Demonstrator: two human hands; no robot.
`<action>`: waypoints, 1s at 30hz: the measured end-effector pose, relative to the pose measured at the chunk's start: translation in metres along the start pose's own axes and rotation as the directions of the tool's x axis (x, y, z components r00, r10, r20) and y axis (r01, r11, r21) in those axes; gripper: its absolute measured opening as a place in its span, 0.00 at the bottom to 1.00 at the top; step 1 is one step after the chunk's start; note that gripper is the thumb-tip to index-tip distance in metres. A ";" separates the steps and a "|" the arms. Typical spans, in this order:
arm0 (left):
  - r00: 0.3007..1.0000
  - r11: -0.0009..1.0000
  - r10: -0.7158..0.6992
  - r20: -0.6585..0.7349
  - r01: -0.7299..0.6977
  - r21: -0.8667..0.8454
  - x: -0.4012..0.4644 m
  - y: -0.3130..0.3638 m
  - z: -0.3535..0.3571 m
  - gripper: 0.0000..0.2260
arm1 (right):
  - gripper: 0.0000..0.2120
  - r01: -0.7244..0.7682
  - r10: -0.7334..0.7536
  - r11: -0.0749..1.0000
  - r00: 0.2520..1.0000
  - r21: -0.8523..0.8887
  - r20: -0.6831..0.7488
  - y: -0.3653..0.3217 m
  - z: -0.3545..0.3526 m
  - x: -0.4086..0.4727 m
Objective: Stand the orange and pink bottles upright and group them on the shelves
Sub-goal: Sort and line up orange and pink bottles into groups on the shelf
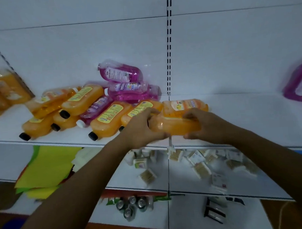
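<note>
Head cam shows both hands on one orange bottle (175,126) lying sideways at the shelf (252,111) front edge, left hand (142,129) curled round its left end, right hand (205,124) gripping the right, so it needs tipping upright.

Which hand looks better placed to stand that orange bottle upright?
Probably the right hand: it grips the orange bottle's body, while the left hand holds only its end.
</note>
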State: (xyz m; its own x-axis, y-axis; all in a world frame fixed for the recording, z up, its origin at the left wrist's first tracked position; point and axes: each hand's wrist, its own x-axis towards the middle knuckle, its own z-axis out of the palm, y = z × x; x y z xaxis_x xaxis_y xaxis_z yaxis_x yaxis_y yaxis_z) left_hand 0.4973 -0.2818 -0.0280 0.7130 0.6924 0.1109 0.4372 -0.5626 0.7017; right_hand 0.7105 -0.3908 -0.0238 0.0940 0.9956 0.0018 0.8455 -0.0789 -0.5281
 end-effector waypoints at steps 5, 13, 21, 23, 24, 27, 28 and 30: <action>0.931 0.894 -0.214 -0.296 0.064 -0.444 -0.031 0.002 -0.042 0.25 | 0.07 0.134 -0.136 0.860 0.990 0.492 -0.031 -0.041 0.018 0.008; 0.786 0.825 -0.388 -0.481 0.063 -0.562 -0.121 -0.049 -0.095 0.22 | 0.15 0.157 -0.285 0.747 0.953 0.646 0.098 -0.136 0.097 0.053; 0.595 0.800 -0.511 -0.621 0.064 -0.597 -0.207 -0.138 -0.186 0.21 | 0.21 0.221 -0.484 0.722 0.839 0.656 0.250 -0.277 0.186 0.106; 0.572 0.815 -0.509 -0.643 0.080 -0.573 -0.227 -0.163 -0.218 0.21 | 0.21 0.227 -0.493 0.725 0.830 0.650 0.260 -0.317 0.211 0.125; 0.563 0.824 -0.505 -0.654 0.089 -0.560 -0.236 -0.174 -0.235 0.20 | 0.20 0.244 -0.496 0.734 0.830 0.634 0.256 -0.338 0.222 0.134; 0.539 0.856 -0.480 -0.692 0.114 -0.505 -0.257 -0.206 -0.281 0.20 | 0.20 0.275 -0.481 0.764 0.846 0.584 0.231 -0.391 0.256 0.159; 0.532 0.867 -0.469 -0.705 0.125 -0.482 -0.261 -0.217 -0.294 0.21 | 0.20 0.282 -0.473 0.773 0.854 0.569 0.218 -0.406 0.265 0.167; 0.519 0.885 -0.450 -0.726 0.151 -0.441 -0.264 -0.239 -0.316 0.24 | 0.21 0.291 -0.456 0.786 0.868 0.545 0.194 -0.430 0.283 0.187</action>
State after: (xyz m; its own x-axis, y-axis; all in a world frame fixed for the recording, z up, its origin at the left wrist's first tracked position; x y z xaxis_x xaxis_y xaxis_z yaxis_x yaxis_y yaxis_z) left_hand 0.0313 -0.1873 -0.0030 -0.2247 0.9411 0.2527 0.2530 -0.1941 0.9478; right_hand 0.2157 -0.1566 -0.0369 -0.4063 0.9104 0.0775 0.4060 0.2559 -0.8773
